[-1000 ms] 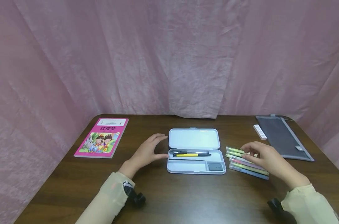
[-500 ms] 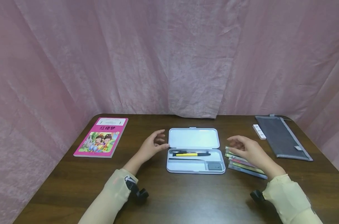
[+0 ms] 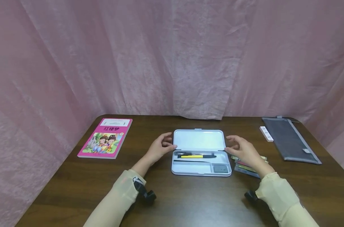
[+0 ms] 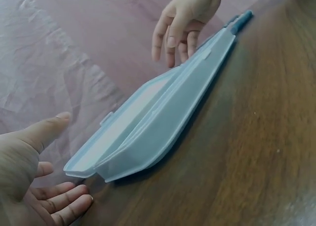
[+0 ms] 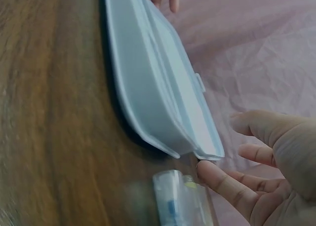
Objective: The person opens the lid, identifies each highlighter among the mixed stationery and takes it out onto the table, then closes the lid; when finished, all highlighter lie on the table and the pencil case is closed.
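Observation:
A white pencil case (image 3: 177, 172) lies unfolded flat in the middle of the table, its lid (image 3: 198, 140) toward the back. Inside are a yellow-and-black pen (image 3: 195, 156), other dark slim pens and a grey eraser (image 3: 220, 168). My left hand (image 3: 158, 149) is at the lid's left edge, thumb and fingers spread apart in the left wrist view. At the lid's right edge is my right hand (image 3: 243, 151), its fingers loosely bent and holding nothing. Several pastel markers (image 3: 247, 171) lie right of the case, partly hidden under my right hand and wrist.
A pink picture book (image 3: 105, 138) lies at the back left. On the right are a grey mesh zip pouch (image 3: 291, 138) and a small white block (image 3: 266, 134) beside it. A pink curtain (image 3: 172, 56) hangs behind the table (image 3: 189, 201).
My right hand has moved left from above the markers to the lid's right edge. My left hand has shifted slightly back, to the lid's left edge. The case stays unfolded.

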Tool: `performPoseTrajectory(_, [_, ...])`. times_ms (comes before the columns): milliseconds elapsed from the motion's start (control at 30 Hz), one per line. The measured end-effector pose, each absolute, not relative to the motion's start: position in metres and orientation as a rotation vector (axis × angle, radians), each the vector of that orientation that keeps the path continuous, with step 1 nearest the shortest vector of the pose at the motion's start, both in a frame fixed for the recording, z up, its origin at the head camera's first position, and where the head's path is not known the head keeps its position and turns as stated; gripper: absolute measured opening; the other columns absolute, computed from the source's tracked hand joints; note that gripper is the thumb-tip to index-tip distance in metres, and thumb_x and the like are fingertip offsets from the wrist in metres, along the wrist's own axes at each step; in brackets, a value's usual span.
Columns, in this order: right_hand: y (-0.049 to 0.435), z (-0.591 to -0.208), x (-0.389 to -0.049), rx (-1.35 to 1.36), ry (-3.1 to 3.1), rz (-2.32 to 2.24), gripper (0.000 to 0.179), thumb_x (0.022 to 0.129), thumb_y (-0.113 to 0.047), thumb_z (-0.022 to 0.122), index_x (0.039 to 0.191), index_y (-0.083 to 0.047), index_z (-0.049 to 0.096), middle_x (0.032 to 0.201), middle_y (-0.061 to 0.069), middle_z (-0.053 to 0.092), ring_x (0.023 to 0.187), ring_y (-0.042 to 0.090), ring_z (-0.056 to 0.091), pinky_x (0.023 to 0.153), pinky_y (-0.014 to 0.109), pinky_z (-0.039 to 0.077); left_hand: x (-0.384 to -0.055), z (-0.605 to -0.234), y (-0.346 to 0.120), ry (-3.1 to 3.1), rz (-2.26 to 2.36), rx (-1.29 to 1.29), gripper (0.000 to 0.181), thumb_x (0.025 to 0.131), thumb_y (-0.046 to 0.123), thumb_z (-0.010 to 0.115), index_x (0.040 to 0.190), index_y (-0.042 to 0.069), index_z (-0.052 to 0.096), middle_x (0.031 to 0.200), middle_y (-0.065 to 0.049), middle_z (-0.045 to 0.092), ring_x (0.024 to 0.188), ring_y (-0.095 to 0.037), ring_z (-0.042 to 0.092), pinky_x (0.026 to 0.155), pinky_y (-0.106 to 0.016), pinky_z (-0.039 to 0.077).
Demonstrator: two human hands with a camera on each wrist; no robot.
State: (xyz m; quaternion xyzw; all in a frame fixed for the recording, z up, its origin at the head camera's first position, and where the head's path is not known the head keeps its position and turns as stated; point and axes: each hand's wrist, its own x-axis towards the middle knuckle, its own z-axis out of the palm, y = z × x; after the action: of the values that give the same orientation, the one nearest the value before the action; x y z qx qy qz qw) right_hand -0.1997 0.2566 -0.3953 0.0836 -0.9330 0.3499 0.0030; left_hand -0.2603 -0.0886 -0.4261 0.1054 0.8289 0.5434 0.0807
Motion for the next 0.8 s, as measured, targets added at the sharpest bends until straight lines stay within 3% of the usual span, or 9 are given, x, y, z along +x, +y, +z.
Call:
performPoseTrajectory(233, [0.252, -0.402, -0.199, 0.207, -2.98, 1.121, 0.058, 0.092, -0.022, 0.064, 0.139, 0.001, 0.041, 0.129, 0.029, 0.055, 0.102, 0.036, 0.065, 0.076, 0.041, 0.059, -0.259, -0.43, -0.084, 2.425, 1.647, 0.312, 0.068, 0.082, 0.023, 0.077, 0.141, 0.013, 0.044, 0.131, -0.013, 0.06, 0.103, -0.021, 0.064, 0.086, -0.034, 0.056])
performPoseTrajectory(400, [0.248, -0.403, -0.198, 0.186, -3.0, 1.127, 0.061, 0.092, -0.022, 0.064, 0.141, 0.004, 0.04, 0.129, 0.029, 0.056, 0.103, 0.036, 0.065, 0.082, 0.044, 0.058, -0.259, -0.431, -0.082, 2.412, 1.667, 0.372, 0.065, 0.083, 0.016, 0.075, 0.14, 0.01, 0.045, 0.129, -0.015, 0.06, 0.103, -0.023, 0.063, 0.086, -0.034, 0.057])
performPoseTrajectory(800, [0.24, -0.404, -0.2, 0.153, -2.977, 1.102, 0.054, 0.092, -0.009, 0.062, 0.138, 0.009, 0.042, 0.123, 0.028, 0.061, 0.103, 0.038, 0.065, 0.085, 0.047, 0.057, -0.256, -0.435, -0.083, 2.517, 1.627, 0.452, 0.059, 0.084, 0.0, 0.071, 0.138, 0.008, 0.048, 0.131, -0.015, 0.058, 0.107, -0.025, 0.062, 0.088, -0.035, 0.056])
